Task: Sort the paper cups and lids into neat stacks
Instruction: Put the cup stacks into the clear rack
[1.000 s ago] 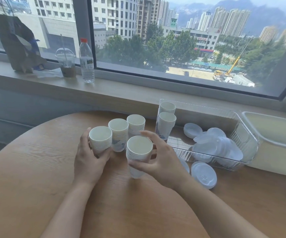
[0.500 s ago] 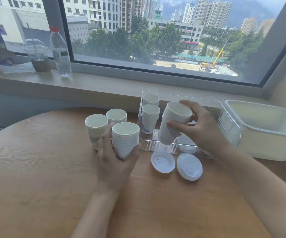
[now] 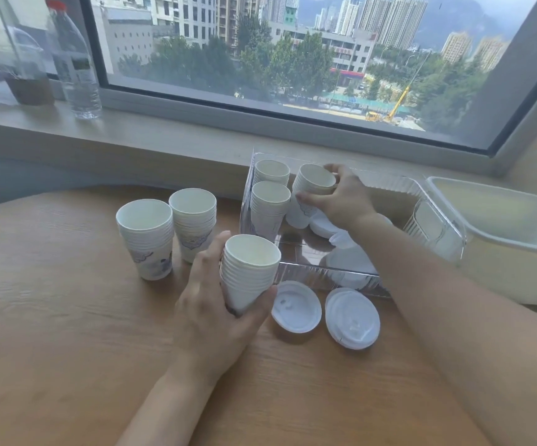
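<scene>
My left hand [image 3: 210, 313] grips a tilted stack of white paper cups [image 3: 249, 273] just above the wooden table [image 3: 67, 333]. My right hand [image 3: 341, 199] holds another cup stack [image 3: 312, 188] inside the clear plastic bin [image 3: 434, 226], beside two cup stacks [image 3: 270, 204] that stand at the bin's left end. Two more cup stacks [image 3: 148, 239] stand on the table to the left. White lids [image 3: 321, 228] lie in the bin, partly hidden by my right arm. Two white lids [image 3: 296, 305] lie on the table in front of the bin.
A cream plastic tub [image 3: 511, 239] stands right of the bin. On the window sill at the back left are a water bottle [image 3: 74, 62] and a domed plastic cup [image 3: 22, 66]. The table's round edge curves away at the far left.
My right hand has carried its cup stack further into the bin, next to the two stacks there. My left hand has lifted and tilted its stack slightly to the right.
</scene>
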A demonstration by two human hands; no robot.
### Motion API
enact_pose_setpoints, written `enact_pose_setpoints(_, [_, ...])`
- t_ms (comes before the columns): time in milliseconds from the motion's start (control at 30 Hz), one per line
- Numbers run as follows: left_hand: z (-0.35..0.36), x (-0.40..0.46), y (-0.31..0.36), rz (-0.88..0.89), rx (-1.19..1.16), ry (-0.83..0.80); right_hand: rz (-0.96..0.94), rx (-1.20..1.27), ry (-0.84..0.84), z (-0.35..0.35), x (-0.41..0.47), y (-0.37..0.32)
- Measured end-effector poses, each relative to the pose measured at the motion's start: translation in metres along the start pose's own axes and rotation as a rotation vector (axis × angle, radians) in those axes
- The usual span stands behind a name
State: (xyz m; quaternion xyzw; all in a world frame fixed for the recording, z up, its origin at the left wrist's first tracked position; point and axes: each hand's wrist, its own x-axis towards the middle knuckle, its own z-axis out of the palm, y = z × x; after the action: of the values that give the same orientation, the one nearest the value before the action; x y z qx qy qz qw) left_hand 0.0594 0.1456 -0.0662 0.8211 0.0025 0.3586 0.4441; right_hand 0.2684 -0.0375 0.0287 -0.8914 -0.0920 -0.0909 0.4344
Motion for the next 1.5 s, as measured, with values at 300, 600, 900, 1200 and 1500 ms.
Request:
enact_pose_setpoints(300, [-0.001,-0.001,0.0,0.014,0.015,-0.009,0.038,-0.123,-0.018,0.018,0.01,0.003])
enact_pose_setpoints(600, [-0.001,0.0,0.001,0.045,0.004,0.002,0.068,-0.159,0.056,0.022,0.014,-0.001])
enact_pose_setpoints(900, [0.0,0.001,0.0,0.053,-0.001,-0.001,0.059,-0.175,0.048,0.027,0.013,-0.003])
enact_pose_setpoints(1200, [0.004,-0.001,-0.006,0.041,0.018,0.013,-0.17,0.112,0.043,-0.005,-0.067,-0.032])
enact_pose_setpoints(1500, [0.008,-0.002,-0.001,0.13,0.067,0.072,-0.186,0.212,-0.473,0.005,-0.149,-0.03])
